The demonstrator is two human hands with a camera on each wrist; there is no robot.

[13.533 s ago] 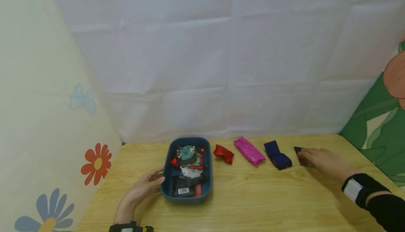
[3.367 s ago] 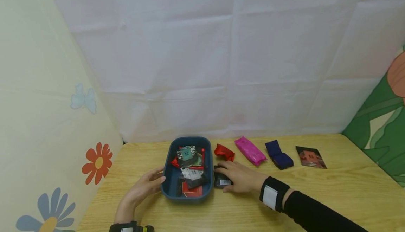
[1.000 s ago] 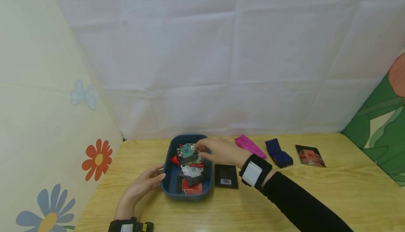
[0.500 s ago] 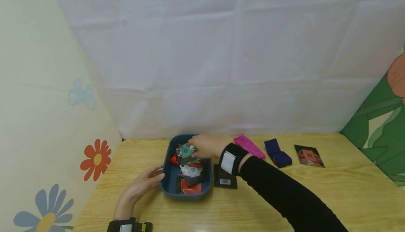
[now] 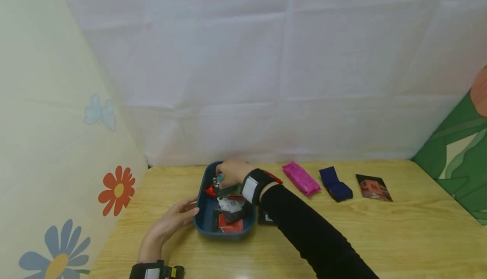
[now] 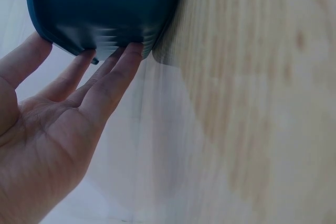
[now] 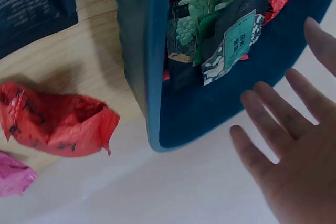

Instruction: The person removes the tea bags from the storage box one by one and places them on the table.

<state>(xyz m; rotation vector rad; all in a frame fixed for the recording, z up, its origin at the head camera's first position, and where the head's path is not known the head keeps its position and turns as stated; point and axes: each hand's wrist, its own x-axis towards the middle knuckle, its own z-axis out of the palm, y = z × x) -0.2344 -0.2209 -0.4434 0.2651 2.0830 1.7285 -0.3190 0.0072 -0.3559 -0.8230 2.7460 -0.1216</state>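
In the head view my left hand rests against the left side of a blue bin. The left wrist view shows its fingertips on the outer wall and thumb near the rim. My right hand is over the back of the bin; in the right wrist view its fingers are spread and hold nothing. Just beside them lies a flat black packet with a teal label, on top of a green grape-print packet. Nearer the front are a white-and-black sachet and a red packet.
Right of the bin, a black packet lies partly under my right forearm, near a crumpled red wrapper. Farther right along the wooden table are a pink packet, a folded navy packet and a square black-and-red packet.
The right hand let go of the square packet at far right. The barcoded black packet went from bin to table, uncovering the red packet. Lately the right hand moved left over the bin.
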